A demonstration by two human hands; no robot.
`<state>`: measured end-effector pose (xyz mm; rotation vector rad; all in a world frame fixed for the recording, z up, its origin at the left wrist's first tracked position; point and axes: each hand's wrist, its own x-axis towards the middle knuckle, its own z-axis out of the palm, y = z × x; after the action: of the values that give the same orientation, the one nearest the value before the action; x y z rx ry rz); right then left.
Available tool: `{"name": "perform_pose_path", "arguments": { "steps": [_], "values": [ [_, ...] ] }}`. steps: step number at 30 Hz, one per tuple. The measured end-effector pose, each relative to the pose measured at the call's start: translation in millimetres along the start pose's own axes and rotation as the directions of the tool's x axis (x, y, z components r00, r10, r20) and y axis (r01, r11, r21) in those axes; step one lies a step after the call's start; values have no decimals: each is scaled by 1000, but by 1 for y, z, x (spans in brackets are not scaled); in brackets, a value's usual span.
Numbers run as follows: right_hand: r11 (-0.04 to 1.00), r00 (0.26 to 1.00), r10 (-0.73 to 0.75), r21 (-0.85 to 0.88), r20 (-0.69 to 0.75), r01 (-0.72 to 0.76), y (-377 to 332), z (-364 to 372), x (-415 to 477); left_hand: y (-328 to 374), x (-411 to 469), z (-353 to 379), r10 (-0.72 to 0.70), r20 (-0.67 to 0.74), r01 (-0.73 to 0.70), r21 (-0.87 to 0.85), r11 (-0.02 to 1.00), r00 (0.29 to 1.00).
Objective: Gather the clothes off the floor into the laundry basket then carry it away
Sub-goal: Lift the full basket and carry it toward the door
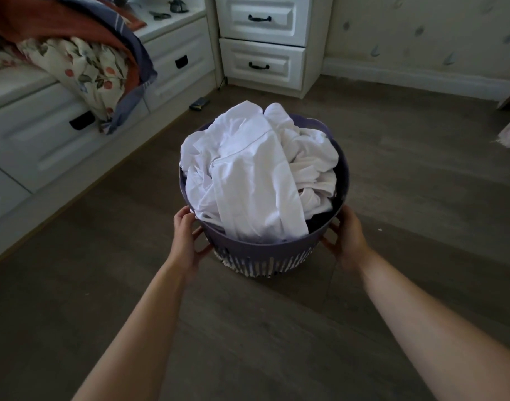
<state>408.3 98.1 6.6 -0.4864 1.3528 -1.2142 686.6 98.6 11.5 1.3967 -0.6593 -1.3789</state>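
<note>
Home bedroom. Platform bed (45,134) with built-in white drawers runs from my 9 to 11 o'clock. A floral quilt (89,73) and a red-and-blue blanket (74,21) are heaped on it, hanging over the edge. White drawer chest (262,41) with dark handles at 12. Leaf-print wallpaper (421,30) above white skirting at 1 to 2. Grey wood-look floor (392,183) all round. Purple laundry basket (262,253) piled with white clothes (248,175) dead ahead of me.

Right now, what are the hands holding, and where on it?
The basket of white clothes. The left hand and right hand press its opposite sides just under the rim, fingers spread on the wall.
</note>
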Motion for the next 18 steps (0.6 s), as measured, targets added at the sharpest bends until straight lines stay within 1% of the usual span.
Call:
{"name": "perform_pose_path", "arguments": {
  "steps": [3, 6, 8, 10, 11, 13, 14, 15, 18],
  "values": [
    [1000, 999, 3, 12, -35, -2, -1, -3, 4, -2, 4, 0, -10, -1, 10, -2, 1000, 1000],
    [998, 996, 46, 53, -75, -42, -4, -2, 7, -4, 12, 4, -32, -45, 31, -24, 999, 998],
    [992, 994, 67, 109, -87, -58, -4, 1, 6, -3, 15, 7, -93, -52, 89, -84, 993, 994],
    [986, 989, 109, 134, -104, -95, 0, -2, 8, -5, 16, 11, -167, -3, 165, -131, 978, 986],
    [981, 984, 155, 134, -88, -142, 2, -3, 7, -6, 14, 13, -189, 45, 193, -135, 972, 981],
    [960, 970, 238, 140, 53, -243, 4, -7, 9, -8, 17, 9, -216, 132, 233, -133, 963, 967],
    [948, 959, 253, 162, 129, -272, 4, -9, 10, -10, 18, 5, -226, 146, 245, -133, 960, 963],
    [938, 951, 255, 194, 173, -287, 5, -10, 11, -10, 17, 2, -239, 149, 260, -135, 956, 959],
    [918, 943, 269, 243, 197, -313, 10, -15, 16, -8, 20, -5, -249, 125, 264, -128, 956, 960]
  ]
}}
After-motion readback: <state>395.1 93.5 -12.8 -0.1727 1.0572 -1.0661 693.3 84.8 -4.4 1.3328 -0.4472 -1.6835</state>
